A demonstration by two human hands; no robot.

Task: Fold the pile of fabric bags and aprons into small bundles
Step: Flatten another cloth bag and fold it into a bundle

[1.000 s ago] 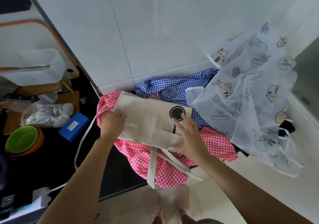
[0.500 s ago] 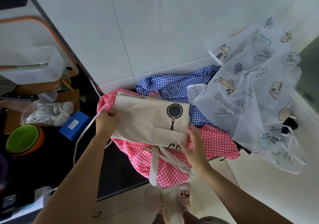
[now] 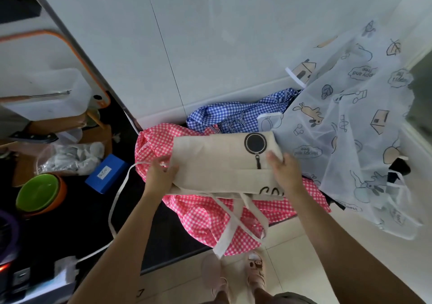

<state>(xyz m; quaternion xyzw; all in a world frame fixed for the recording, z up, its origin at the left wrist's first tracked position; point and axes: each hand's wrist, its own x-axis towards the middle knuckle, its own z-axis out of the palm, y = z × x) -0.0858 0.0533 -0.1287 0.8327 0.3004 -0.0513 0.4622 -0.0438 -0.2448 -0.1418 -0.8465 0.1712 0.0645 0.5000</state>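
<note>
Dim left side, bright right; wide-angle bending at edges

Folded beige canvas bag (image 3: 219, 163) lies flat atop pink gingham apron (image 3: 210, 214).

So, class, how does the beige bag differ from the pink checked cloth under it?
The beige bag is plain with a black pan print; the pink checked cloth is patterned all over. The bag is folded flat; the cloth lies crumpled beneath. Both are fabric.
</note>
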